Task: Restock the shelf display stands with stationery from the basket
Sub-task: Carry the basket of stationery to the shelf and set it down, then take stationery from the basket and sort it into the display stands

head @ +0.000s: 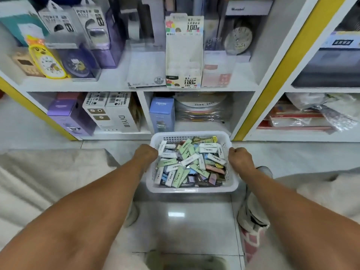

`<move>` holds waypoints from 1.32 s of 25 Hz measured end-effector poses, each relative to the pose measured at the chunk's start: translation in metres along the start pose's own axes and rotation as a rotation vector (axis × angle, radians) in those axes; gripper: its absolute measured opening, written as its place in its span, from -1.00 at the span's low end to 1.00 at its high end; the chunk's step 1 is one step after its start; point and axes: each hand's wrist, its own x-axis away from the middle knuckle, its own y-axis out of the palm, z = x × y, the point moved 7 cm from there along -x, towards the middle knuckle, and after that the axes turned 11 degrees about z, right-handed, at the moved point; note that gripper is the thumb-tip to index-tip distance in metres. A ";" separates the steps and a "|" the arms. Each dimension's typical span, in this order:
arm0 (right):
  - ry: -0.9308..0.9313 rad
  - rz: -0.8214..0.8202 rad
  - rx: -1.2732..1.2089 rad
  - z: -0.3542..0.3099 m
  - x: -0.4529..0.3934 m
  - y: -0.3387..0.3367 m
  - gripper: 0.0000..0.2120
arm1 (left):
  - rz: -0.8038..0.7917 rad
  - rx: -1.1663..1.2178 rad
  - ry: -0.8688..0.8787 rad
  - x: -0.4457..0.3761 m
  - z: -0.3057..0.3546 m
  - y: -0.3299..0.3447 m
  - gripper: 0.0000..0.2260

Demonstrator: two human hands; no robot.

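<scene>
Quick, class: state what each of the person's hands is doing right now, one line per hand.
Left hand: closed, gripping the left rim of the white basket.
Right hand: closed, gripping the basket's right rim.

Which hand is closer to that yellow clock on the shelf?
Left. The left hand grips the basket's left rim, below-right of the yellow clock; the right hand grips the far rim.

Left hand [146, 152] and right hand [238, 155] grip opposite rims of white basket [191, 189] full of stationery packs [190, 162], on tiled floor [185, 221] before white shelf [140, 89]; cardboard display stand [183, 55] on upper shelf.
</scene>
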 end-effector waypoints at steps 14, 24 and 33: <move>0.109 -0.215 0.316 0.059 -0.038 0.121 -0.80 | -0.093 -0.257 -0.011 -0.052 -0.054 0.098 -0.69; -0.259 -0.153 0.265 0.025 -0.005 0.150 -0.47 | -0.206 -0.609 0.974 0.004 0.068 0.203 -0.34; -0.262 0.024 0.136 0.032 0.011 0.154 -0.63 | -0.217 -0.888 1.085 -0.009 0.067 0.243 -0.32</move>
